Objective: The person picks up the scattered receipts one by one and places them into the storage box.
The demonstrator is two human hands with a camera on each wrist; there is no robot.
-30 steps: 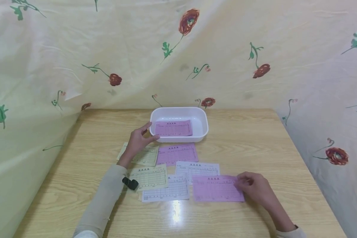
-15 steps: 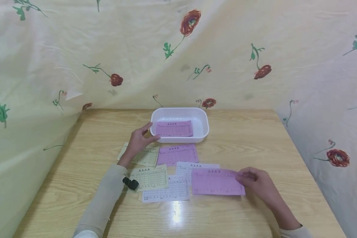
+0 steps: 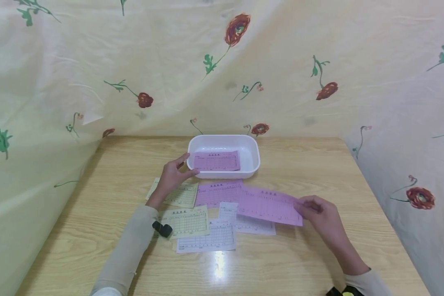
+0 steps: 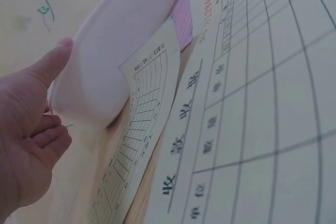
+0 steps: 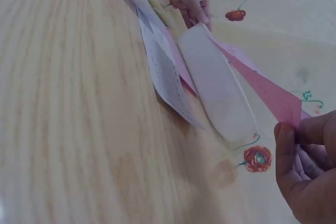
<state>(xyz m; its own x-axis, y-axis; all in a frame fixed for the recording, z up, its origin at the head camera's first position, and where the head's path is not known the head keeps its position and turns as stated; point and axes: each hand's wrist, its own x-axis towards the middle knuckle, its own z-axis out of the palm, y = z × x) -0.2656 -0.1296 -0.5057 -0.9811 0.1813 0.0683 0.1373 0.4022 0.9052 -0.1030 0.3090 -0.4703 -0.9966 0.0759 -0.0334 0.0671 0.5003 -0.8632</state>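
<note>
My left hand (image 3: 171, 177) holds the front left corner of a white plastic tray (image 3: 250, 161), with the thumb on the front rim and a finger at the left side. Inside that tray lies a pink receipt slip (image 3: 216, 161). My right hand (image 3: 324, 218) pinches the right end of another pink receipt slip (image 3: 270, 207) between thumb and fingers. The held slip (image 5: 273, 93) is raised and slanted in the right wrist view, its far end near the tray. From above it overlaps a white slip (image 3: 257, 227) and a pink slip (image 3: 218, 195) on the table.
Two yellowish slips (image 3: 186, 222) lie left of centre, one partly under my left wrist. A second white slip (image 3: 207, 243) sits partly beneath the nearer one. Flower-printed cloth (image 3: 281, 82) hangs behind the wooden table (image 3: 299, 271) and at both sides.
My right hand has lifted the pink slip and carried it away from me, toward the tray. The white slip under it has shifted slightly nearer. My left hand stays at the tray corner.
</note>
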